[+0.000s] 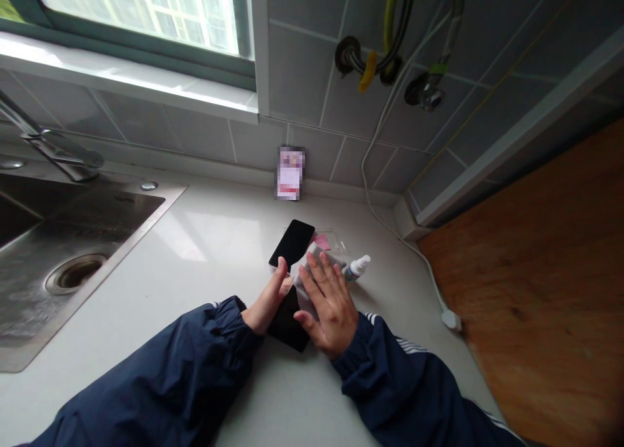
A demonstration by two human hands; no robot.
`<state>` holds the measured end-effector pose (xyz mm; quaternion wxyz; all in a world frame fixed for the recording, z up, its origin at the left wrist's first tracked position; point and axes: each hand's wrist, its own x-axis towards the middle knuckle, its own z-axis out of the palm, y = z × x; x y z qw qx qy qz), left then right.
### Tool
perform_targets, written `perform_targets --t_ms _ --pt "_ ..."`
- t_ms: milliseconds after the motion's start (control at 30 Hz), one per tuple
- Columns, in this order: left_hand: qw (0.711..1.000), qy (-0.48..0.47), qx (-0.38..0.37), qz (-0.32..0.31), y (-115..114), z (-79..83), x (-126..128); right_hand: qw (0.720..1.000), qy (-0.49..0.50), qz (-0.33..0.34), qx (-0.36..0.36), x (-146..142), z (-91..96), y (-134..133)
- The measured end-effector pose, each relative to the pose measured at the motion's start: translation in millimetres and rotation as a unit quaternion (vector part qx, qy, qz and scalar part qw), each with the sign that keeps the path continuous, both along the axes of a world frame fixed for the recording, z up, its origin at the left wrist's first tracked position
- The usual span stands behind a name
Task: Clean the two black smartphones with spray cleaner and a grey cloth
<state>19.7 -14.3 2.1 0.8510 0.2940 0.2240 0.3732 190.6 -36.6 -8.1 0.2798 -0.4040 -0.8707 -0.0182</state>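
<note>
Tabletop: A white tabletop (131, 310) runs along a grey tiled wall (305, 70), with a steel sink (171, 204) and faucet (73, 158) at left.
Room: Daylight enters by a window (146, 12); a wooden panel (541, 271) closes the right side, near a white cable (366, 190).
Grey cloth: The cloth (305, 294) lies under the right hand (334, 304), its fingers extended and slightly apart, over a black flat object (287, 323).
Left hand: Thumb raised, the left hand (268, 302) meets the black object's side; its fingers are mostly hidden, so whether it grips cannot be told.
Beyond the hands: A black phone (295, 236) lies near a pink piece (322, 241) and a white-capped bottle (358, 267), partly covered by the right hand.
Obscured: Pixelation masks the upright device (291, 174) by the wall; the sink and window are cut off at the frame's edge.
</note>
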Motion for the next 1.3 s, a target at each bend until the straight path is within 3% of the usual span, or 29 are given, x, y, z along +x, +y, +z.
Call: perform_targets --t_ms 133,300,733,1000,1300 --pt "0.995 -0.05 -0.079 0.023 -1 -6.6 0 0.998 -0.035 0.057 -0.004 0 5.1 -3" --pt "0.991 -0.032 -0.11 0.072 -2 -8.4 0 0.994 -0.063 0.091 -0.006 0 8.9 -4" --pt "0.998 0.034 0.04 0.031 -2 5.6 3 0.999 0.03 -0.034 0.017 0 2.3 1" --pt "0.997 0.062 0.052 0.018 -5 7.0 2 0.998 0.042 -0.05 0.024 0 6.8 1" --pt "0.999 0.018 0.01 0.027 0 0.8 1 1.0 0.014 -0.006 0.008 -1 -0.1 0"
